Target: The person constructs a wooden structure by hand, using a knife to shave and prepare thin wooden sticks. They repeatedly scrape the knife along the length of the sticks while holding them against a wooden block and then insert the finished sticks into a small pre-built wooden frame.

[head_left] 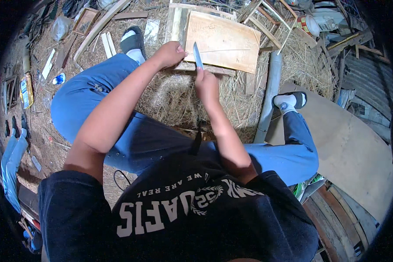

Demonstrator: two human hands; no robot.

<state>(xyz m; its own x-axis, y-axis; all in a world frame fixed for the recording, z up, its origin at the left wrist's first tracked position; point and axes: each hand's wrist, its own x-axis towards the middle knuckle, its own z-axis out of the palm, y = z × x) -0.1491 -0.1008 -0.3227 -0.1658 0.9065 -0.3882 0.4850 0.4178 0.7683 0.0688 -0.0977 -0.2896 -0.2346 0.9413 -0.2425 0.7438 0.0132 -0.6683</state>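
Observation:
A pale wooden board [222, 35] lies on other wood pieces [177, 26] at the top centre. My left hand [170, 54] is closed at the board's lower left corner, its fingertips pinched on that edge. My right hand [207, 87] grips a knife [197, 54] by its handle, which the fingers hide. The blade points away from me and overlaps the board's left part; whether it touches the surface I cannot tell. A thin dark line runs across the board to the right of the blade.
I sit on straw-strewn ground [161, 105], legs spread. A grey pole [270, 91] and a large sheet [345, 157] lie rightward. Scrap wood [94, 32], a frame [266, 30], a tub [309, 25], corrugated metal [367, 83] and bags [60, 28] surround me.

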